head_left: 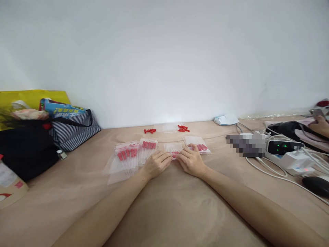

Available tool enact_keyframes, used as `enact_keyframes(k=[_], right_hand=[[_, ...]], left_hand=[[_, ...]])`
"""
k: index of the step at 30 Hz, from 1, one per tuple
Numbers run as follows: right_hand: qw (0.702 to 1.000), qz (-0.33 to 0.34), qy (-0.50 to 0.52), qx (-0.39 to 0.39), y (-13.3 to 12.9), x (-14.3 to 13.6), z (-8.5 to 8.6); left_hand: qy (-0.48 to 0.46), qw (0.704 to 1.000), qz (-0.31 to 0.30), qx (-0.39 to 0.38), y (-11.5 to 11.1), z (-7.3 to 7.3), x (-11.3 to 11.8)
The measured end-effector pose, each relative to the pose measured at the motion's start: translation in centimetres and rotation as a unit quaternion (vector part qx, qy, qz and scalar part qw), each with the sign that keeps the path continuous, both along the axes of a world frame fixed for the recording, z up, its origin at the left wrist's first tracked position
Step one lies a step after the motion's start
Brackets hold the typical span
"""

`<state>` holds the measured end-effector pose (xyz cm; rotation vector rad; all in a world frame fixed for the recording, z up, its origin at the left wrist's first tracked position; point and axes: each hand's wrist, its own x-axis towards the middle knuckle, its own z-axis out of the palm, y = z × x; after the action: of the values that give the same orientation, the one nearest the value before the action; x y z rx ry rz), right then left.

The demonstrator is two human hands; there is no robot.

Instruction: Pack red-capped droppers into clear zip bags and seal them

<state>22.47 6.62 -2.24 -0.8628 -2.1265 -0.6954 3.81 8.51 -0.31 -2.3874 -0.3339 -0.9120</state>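
My left hand [158, 163] and my right hand [191, 161] meet at the near edge of a small clear zip bag [172, 147]. Fingers of both hands are closed in a pinch on its two corners. Red bulb ends of droppers show inside that bag, partly hidden by my fingers. Left of it lie a zip bag [148, 147] and an overlapping pile of zip bags [120, 169], with red-bulbed droppers in them. Another filled zip bag [199, 141] lies just beyond my right hand. Farther back are loose red bulbs [149, 131], more red bulbs [183, 128] and clear tubes [169, 130].
A striped bag [74, 132], a black bag [28, 151] and a small bottle [61, 154] stand at left. Power adapters [295, 159], tangled cables and a black mouse [316, 185] crowd the right. Another person's hand [321, 126] holds a phone at far right.
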Motion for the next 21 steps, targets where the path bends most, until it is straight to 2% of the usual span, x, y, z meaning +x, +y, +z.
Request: enact_keyframes(k=[6,10,13,17,21], right_hand=[[1.0,0.013,-0.013,0.015,-0.3,-0.2,0.1],[1.0,-0.011,-0.026,0.014,-0.3,-0.1,0.0],[0.999,-0.036,-0.022,0.007,-0.1,0.2,-0.1],[0.998,-0.066,-0.012,-0.003,0.6,0.9,-0.3],[0.994,-0.098,-0.013,-0.035,1.3,1.5,-0.4]], left_hand=[[-0.01,1.0,-0.005,0.0,-0.1,-0.1,0.3],[-0.013,1.0,-0.003,-0.009,0.0,-0.1,-0.1],[-0.016,0.999,0.022,-0.019,0.4,-0.2,-1.1],[-0.032,0.991,0.111,-0.067,1.2,0.0,-2.6],[-0.092,0.948,0.281,-0.12,2.6,1.0,-4.0]])
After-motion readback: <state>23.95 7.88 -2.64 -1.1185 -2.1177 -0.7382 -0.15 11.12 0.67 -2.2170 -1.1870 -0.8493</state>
